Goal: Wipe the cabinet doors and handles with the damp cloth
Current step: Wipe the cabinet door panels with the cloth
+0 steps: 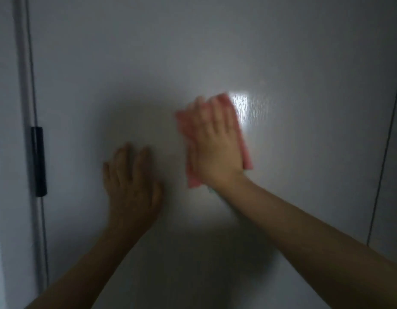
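Note:
A pale grey cabinet door (193,52) fills the view. My right hand (215,141) lies flat with straight fingers on a pink cloth (245,150) and presses it against the middle of the door. The cloth shows around the hand at the top, left and right. My left hand (131,184) rests flat on the door, lower and to the left of the cloth, fingers pointing up. A black handle (39,161) runs upright along the door's left edge, well left of my left hand. The image is blurred.
A bright wet-looking patch (244,110) shines just right of the cloth. A narrow gap (387,141) at the right separates this door from the neighbouring door (396,175). Another panel (5,108) stands beyond the left edge.

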The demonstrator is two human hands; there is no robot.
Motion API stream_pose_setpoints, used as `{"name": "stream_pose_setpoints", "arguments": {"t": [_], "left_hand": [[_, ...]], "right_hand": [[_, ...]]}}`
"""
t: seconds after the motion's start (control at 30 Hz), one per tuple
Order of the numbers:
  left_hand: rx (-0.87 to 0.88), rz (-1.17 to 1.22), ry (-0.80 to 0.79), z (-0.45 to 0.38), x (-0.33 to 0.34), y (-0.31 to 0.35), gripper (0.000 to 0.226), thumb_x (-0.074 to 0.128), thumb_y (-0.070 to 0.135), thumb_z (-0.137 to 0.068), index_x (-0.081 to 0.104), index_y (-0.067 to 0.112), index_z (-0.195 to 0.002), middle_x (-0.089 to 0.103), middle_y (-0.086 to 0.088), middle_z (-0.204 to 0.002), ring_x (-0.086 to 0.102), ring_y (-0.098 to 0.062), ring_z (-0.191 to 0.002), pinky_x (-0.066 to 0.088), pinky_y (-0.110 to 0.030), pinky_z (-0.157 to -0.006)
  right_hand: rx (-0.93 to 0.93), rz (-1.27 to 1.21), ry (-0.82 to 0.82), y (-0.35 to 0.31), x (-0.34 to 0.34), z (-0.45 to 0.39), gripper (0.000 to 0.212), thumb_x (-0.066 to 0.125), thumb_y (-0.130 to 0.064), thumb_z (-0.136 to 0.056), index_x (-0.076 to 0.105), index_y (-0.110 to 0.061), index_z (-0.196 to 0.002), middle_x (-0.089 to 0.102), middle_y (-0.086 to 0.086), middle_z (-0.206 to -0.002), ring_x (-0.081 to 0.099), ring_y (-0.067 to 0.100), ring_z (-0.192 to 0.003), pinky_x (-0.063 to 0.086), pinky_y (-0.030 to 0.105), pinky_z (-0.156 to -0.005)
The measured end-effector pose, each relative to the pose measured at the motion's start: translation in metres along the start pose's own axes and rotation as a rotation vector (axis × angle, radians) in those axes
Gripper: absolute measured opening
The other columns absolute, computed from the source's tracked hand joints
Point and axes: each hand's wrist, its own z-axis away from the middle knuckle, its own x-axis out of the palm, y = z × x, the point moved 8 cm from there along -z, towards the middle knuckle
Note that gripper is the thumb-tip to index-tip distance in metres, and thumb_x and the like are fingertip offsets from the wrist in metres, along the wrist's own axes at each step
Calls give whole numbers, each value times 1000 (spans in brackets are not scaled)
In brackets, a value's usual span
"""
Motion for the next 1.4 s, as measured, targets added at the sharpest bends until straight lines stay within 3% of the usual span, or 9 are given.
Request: {"name": "stream_pose_setpoints", "arguments": {"t": [0.13, 0.27, 0.37, 0.5, 0.6, 0.77, 1.03, 1.27, 1.4], "left_hand": [[-7, -19, 35, 22, 9, 4, 63, 40, 41, -85, 34, 11, -140, 33, -29, -143, 28, -42, -135, 15, -57, -110], [28, -11, 25, 42, 18, 20, 61, 38, 41, -84, 33, 14, -139, 36, -28, -142, 32, -44, -132, 18, -57, -109], [10, 0, 52, 48, 18, 16, 63, 37, 42, -82, 36, 12, -137, 38, -28, -140, 34, -44, -131, 21, -59, -107], [-43, -13, 104, 62, 20, 0, 65, 37, 42, -81, 45, 8, -135, 41, -29, -138, 37, -42, -128, 25, -61, -105], [-34, -24, 137, 85, 21, -9, 62, 37, 40, -79, 40, 12, -134, 44, -30, -136, 39, -42, -126, 29, -63, -102], [-39, -46, 150, 112, 16, -32, 58, 38, 36, -81, 46, 6, -129, 48, -32, -129, 43, -42, -121, 36, -65, -96], [-122, -10, 224, 159, 6, -76, 64, 28, 44, -87, 38, 12, -141, 36, -23, -144, 28, -37, -137, 21, -59, -110], [-136, 82, 170, 229, 8, -101, 78, 16, 57, -78, 29, 21, -146, 28, -17, -150, 21, -30, -140, 17, -49, -114], [-180, 206, 156, 255, 10, -113, 74, 20, 53, -81, 17, 24, -149, 19, -13, -153, 19, -27, -141, 23, -44, -115]], "right_hand": [[-347, 2, -116, -4, 4, 84, 56, 40, -35, -93, 37, -13, -145, 36, 12, -151, 26, 33, -141, 13, 49, -117], [110, 86, -24, 127, -14, 100, 58, 24, -36, -98, 21, -11, -150, 24, 15, -155, 18, 34, -144, 9, 48, -119], [394, 87, 118, 110, -13, 78, 59, 29, -35, -97, 25, -5, -148, 26, 18, -154, 21, 39, -142, 9, 50, -118], [-191, 2, 12, -40, 18, 104, 58, 35, -35, -93, 36, -11, -146, 35, 10, -151, 27, 34, -141, 12, 48, -117], [-389, 11, -47, -12, 13, 148, 54, 37, -36, -96, 39, -13, -145, 37, 8, -150, 29, 30, -141, 17, 46, -117], [233, 98, 137, 91, -11, 118, 59, 21, -36, -98, 28, -5, -148, 29, 17, -153, 24, 37, -142, 9, 48, -118], [-362, 28, 72, -127, 33, 142, 56, 27, -38, -94, 44, -16, -142, 43, 9, -146, 37, 30, -137, 17, 44, -112], [237, 55, 137, -35, 22, 147, 66, 7, -42, -92, 15, -15, -152, 14, 10, -159, 8, 30, -147, -4, 42, -119], [-71, -37, 57, -187, 43, 153, 56, 11, -39, -102, 2, -18, -153, 0, 5, -160, -5, 28, -147, -9, 42, -118]]}}
